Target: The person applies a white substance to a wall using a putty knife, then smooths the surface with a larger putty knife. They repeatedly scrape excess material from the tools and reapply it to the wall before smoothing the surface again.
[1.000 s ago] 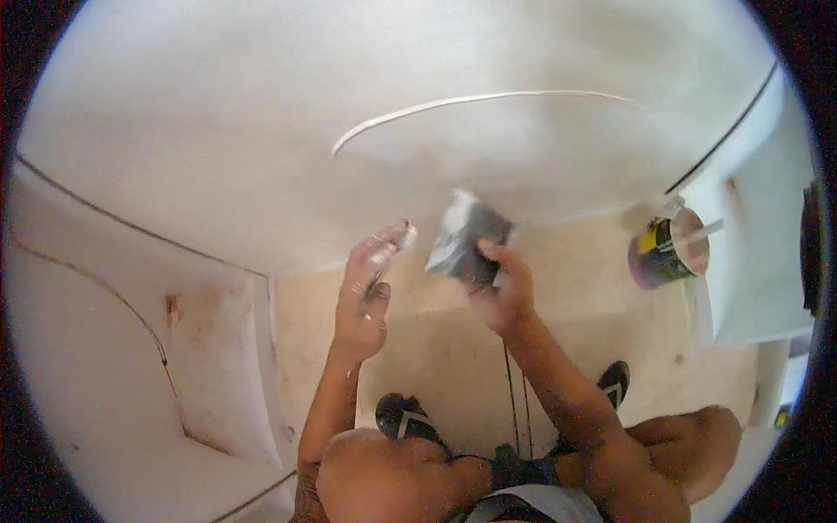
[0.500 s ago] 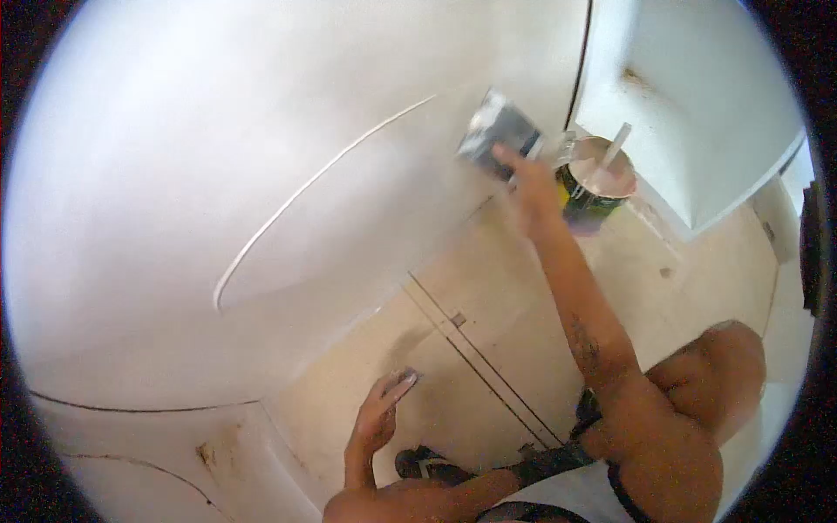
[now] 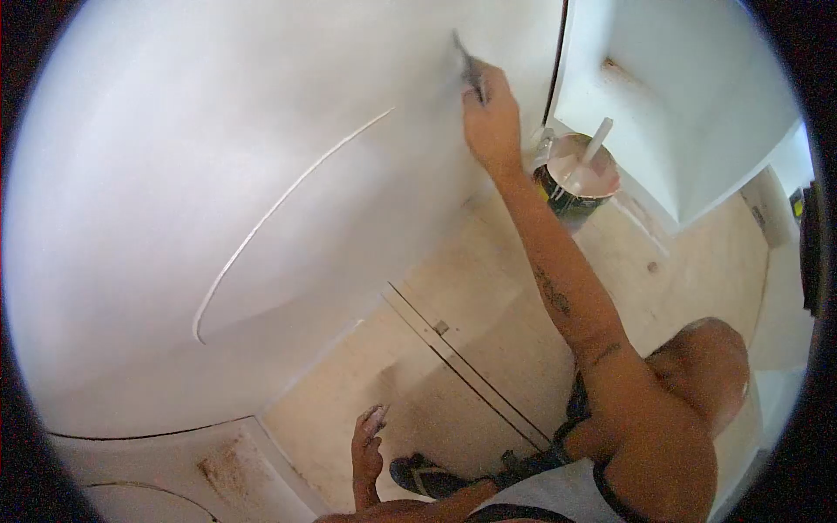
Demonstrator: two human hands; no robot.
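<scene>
My right hand [image 3: 493, 122] is wrapped round a wide putty knife [image 3: 471, 70], seen almost edge-on against the pale wall [image 3: 288, 96]. To its left, a thin raised white line [image 3: 261, 225] curves down the wall. My left hand [image 3: 368, 444] hangs low above the floor, its fingers closed around a small pale thing that I cannot make out. Beside my right forearm stands an open bucket [image 3: 575, 196] with pinkish paste inside. A pale stick or handle [image 3: 598, 139] rises out of the paste.
The beige floor [image 3: 523, 288] has two dark parallel lines across it and a small square mark. A white panel [image 3: 689, 113] stands behind the bucket. Another panel with brown stains [image 3: 227, 475] is at lower left. My sandalled foot [image 3: 427, 478] rests on the floor.
My right hand has moved up along the wall, and the putty knife has turned from flat-on to edge-on. My left hand has dropped lower and left. The view has shifted slightly.
</scene>
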